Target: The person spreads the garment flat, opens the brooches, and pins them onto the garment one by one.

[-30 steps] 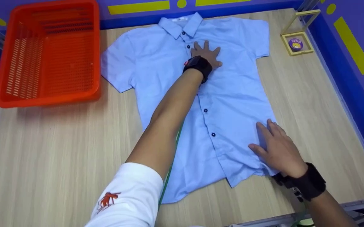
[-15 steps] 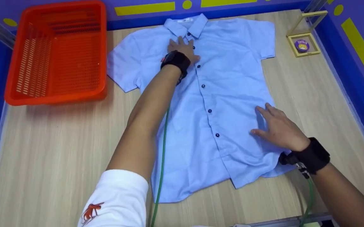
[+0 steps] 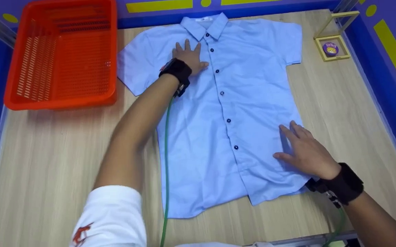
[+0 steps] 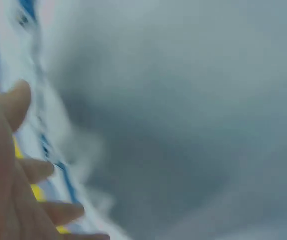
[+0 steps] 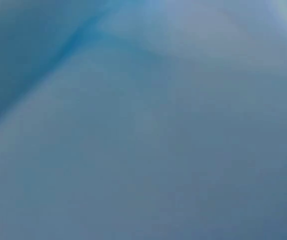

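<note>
At your far left, a red basket (image 3: 81, 65) stands at the back of the wooden worktop (image 3: 57, 164), against the purple and blue wall (image 3: 252, 12). Right of it comes your white sleeve (image 3: 112, 212), with a red figure on it, and from there your bare left arm (image 3: 132, 133) reaches forward to a black strap (image 3: 177, 70) at the wrist. A green cable (image 3: 166, 154) runs from that strap down toward your edge. Your left hand (image 3: 189, 60) rests palm down on the shirt, fingers spread, just left of the button line; the left wrist view also shows them apart.

The light blue shirt (image 3: 198, 137) lies front up across the middle of the worktop, collar (image 3: 192, 29) at the far end, six dark buttons (image 3: 228, 120) showing and its lower right rippled. Your right hand (image 3: 307, 152) is over that lower right side, fingers extended and thumb apart; whether the whole palm touches cloth, you cannot tell. In the far right corner stands a pale frame (image 3: 338, 58) holding a purple badge (image 3: 330, 49).
</note>
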Demonstrator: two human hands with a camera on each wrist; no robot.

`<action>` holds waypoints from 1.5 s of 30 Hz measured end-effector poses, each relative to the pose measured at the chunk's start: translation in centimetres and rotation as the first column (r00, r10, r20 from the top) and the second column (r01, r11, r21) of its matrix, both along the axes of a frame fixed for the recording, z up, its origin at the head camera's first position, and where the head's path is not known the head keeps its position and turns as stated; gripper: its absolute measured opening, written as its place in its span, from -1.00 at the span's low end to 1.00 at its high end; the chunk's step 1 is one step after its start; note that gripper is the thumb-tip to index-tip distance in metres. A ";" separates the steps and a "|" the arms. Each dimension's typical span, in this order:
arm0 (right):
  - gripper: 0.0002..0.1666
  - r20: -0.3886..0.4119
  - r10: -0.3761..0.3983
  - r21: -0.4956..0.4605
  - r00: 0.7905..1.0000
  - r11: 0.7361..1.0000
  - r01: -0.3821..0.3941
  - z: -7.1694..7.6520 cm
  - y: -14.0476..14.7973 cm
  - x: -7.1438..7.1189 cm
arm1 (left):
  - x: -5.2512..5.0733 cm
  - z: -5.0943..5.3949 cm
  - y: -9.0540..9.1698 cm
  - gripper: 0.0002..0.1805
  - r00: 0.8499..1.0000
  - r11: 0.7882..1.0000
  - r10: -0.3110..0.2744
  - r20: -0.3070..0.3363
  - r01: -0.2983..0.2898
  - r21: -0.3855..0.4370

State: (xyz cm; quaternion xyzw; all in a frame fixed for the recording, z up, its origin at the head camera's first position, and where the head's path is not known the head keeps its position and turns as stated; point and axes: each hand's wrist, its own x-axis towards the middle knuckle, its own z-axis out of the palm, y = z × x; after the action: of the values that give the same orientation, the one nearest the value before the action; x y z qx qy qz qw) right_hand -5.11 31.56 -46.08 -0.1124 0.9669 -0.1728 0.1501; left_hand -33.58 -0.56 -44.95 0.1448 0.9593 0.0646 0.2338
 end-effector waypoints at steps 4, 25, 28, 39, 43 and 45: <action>0.08 0.014 -0.029 -0.033 0.999 0.999 0.029 1.9 1.3 -0.1 | 3.1 1.0 -1.1 -0.10 0.997 0.997 -0.071 -0.030 0.071 -0.008; 0.20 0.087 0.079 -0.074 0.993 0.995 -0.073 3.5 4.1 -11.4 | 10.4 -2.2 -7.9 0.37 0.976 0.972 -0.215 0.039 0.217 -0.086; 0.27 0.060 0.165 -0.075 0.984 0.984 -0.160 0.7 3.9 -13.0 | 10.5 -2.4 -8.1 0.38 0.975 0.973 -0.219 0.030 0.220 -0.065; 0.34 0.108 0.200 -0.032 0.974 0.980 -0.197 -1.8 4.7 -12.7 | 10.7 -2.1 -9.3 0.35 0.969 0.969 -0.241 0.051 0.243 -0.047; 0.33 0.150 0.177 -0.049 0.973 0.984 -0.172 -1.1 4.2 -13.4 | 10.1 -1.2 -8.9 0.28 0.974 0.978 -0.205 0.099 0.208 -0.026; 0.30 0.177 0.149 -0.066 0.973 0.988 -0.140 -0.4 4.2 -14.3 | 9.3 -0.7 -8.4 0.20 0.984 0.988 -0.152 0.094 0.154 -0.014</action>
State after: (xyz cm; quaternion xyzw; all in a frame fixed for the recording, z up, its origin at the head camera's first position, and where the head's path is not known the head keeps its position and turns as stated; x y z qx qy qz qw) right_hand -19.39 35.72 -46.53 -0.1702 0.9336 -0.1964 0.2465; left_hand -24.24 -9.00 -45.66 0.2122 0.9342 0.0427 0.2837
